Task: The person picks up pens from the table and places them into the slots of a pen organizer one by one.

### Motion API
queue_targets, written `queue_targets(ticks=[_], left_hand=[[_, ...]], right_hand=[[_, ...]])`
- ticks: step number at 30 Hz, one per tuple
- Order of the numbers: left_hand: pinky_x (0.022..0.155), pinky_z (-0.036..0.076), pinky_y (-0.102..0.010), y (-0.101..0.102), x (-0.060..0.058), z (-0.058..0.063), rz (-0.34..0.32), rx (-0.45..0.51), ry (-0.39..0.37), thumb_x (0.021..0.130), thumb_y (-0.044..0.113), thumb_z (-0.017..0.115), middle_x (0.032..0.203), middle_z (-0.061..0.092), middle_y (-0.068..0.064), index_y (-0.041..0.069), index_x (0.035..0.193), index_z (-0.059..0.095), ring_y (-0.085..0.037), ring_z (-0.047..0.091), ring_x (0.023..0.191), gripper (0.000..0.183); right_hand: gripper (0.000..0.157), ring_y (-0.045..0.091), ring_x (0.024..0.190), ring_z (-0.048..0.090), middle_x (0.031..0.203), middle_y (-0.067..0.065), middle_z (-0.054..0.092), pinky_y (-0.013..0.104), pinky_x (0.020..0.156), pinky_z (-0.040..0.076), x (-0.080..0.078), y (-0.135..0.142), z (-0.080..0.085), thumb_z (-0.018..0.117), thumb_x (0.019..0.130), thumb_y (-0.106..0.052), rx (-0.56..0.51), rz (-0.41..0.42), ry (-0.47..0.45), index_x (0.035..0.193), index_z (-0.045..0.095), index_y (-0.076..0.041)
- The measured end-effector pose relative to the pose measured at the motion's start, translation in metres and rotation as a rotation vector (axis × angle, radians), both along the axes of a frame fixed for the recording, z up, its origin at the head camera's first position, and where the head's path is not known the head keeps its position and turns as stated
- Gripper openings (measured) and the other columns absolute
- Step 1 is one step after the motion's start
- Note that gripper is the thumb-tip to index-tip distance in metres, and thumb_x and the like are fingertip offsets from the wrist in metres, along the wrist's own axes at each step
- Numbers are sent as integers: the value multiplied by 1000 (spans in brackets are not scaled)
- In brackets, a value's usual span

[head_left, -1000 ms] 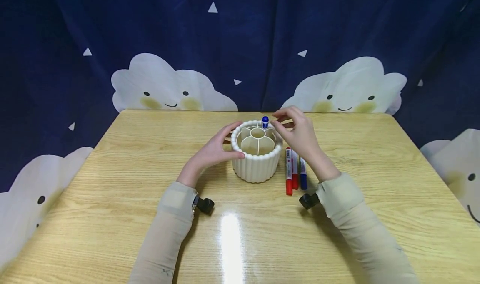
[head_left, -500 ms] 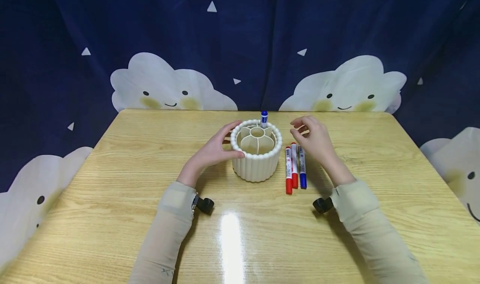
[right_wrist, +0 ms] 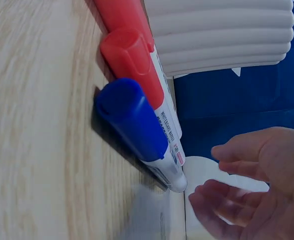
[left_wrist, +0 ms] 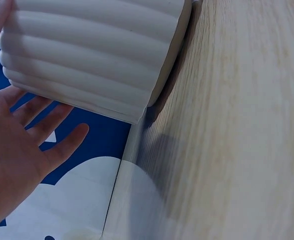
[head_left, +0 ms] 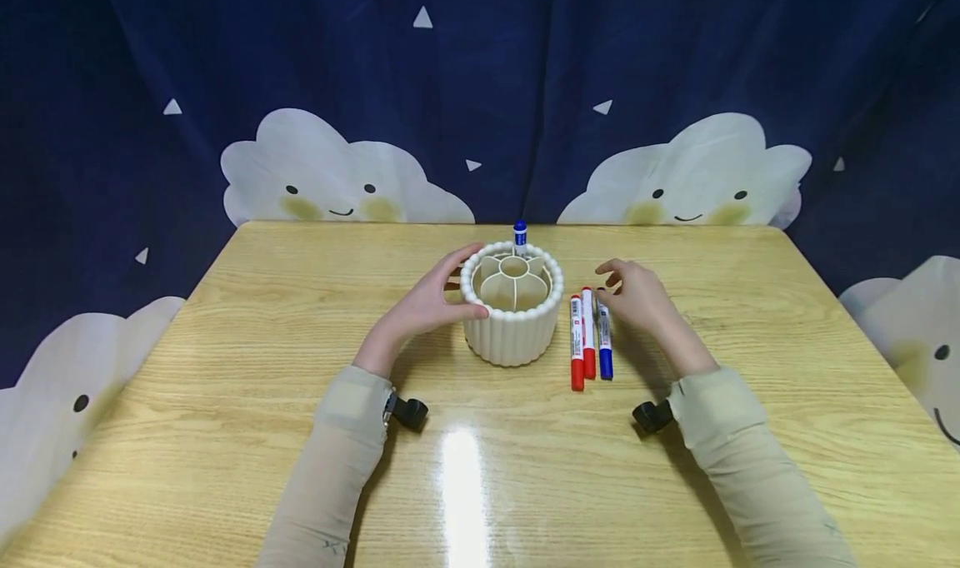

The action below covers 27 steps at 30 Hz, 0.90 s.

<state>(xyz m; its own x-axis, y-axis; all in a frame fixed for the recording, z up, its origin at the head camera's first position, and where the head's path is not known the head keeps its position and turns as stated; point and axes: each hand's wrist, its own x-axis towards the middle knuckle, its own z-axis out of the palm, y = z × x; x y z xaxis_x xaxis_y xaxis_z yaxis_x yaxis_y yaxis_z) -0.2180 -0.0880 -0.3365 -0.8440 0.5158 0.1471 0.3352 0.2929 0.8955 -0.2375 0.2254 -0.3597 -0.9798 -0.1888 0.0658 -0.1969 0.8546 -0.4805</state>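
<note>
A white ribbed pen holder (head_left: pixel 508 341) with a beaded rim and petal-shaped compartments stands on the table. My left hand (head_left: pixel 426 308) holds it from the left, thumb at the front rim and fingers spread around the far side. One blue-capped marker (head_left: pixel 520 236) stands upright in a rear compartment. To the right of the holder lie two red-capped whiteboard markers (head_left: pixel 577 347) and a blue-capped marker (head_left: pixel 605 347), side by side. Holding nothing, my right hand (head_left: pixel 637 296) is beside the far end of the lying blue marker (right_wrist: pixel 129 117), fingers loosely bent and thumb apart from them.
The light wood table (head_left: pixel 225 385) ends at a dark blue curtain (head_left: pixel 510 93) with smiling clouds and white triangles. A black wrist camera (head_left: pixel 411 414) sits at the left cuff, another wrist camera (head_left: pixel 652 416) at the right cuff.
My right hand has drawn away from the upright blue marker, moving right and lower toward the lying markers. The upright marker now leans less to the right. My left hand stays put.
</note>
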Motion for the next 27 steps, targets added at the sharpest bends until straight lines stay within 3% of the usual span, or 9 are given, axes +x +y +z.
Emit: queue_targets(ticks=[6, 13, 19, 27], left_hand=[[98, 38, -41, 0, -1, -2, 8, -7, 7, 73, 14, 75, 142, 33, -8, 11, 144, 24, -28, 41, 120, 87], [97, 39, -40, -3, -20, -29, 10, 5, 35, 71, 23, 77, 142, 33, 2, 26, 144, 25, -24, 41, 120, 90], [98, 38, -40, -4, -19, -29, 19, 3, 39, 69, 29, 78, 141, 34, 5, 28, 143, 26, -21, 41, 121, 90], [97, 38, -40, -3, -19, -29, 16, -1, 43, 70, 27, 78, 142, 33, 3, 26, 143, 26, -23, 41, 120, 90]], right_hand=[[40, 38, 93, 55, 105, 27, 57, 48, 78, 46, 1, 1, -2, 58, 84, -14, 47, 7, -78, 120, 52, 2], [43, 27, 78, 55, 97, 21, 60, 36, 67, 46, 0, 0, -7, 61, 84, -19, 75, -21, -168, 120, 52, 3], [48, 18, 63, 54, 102, 22, 57, 26, 55, 44, -1, -2, -9, 60, 86, -19, 36, -69, -241, 126, 46, 3], [56, 16, 55, 55, 109, 28, 54, 25, 49, 47, -2, -4, -10, 56, 84, -14, -26, -73, -273, 133, 36, 6]])
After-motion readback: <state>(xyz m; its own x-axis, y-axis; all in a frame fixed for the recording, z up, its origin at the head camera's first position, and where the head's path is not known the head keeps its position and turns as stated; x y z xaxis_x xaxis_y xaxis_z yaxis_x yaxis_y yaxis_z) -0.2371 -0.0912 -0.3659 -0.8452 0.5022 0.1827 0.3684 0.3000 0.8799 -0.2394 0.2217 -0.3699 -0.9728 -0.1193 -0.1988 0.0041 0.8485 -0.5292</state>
